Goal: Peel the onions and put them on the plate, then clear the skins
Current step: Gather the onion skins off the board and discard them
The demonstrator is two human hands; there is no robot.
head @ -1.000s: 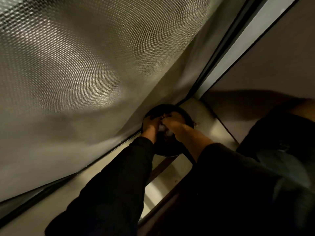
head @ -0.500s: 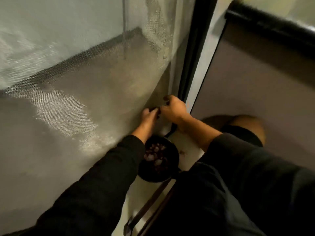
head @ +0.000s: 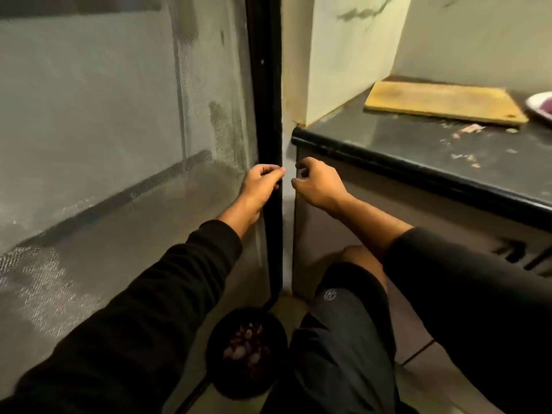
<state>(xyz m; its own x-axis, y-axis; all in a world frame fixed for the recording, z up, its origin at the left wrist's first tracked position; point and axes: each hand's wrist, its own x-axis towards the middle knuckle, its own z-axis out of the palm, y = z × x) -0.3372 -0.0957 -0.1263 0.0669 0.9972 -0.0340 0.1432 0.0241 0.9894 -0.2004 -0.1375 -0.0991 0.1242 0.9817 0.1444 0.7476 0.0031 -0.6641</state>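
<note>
Curling loosely, both hands' grip contents unclear: left hand (head: 260, 183); right hand (head: 317, 184); shorts logo (head: 329, 294) unreadable.

Single head-worn view, looking forward and down, close over both raised hands toward the counter's (head: 418, 150) left end.
</note>
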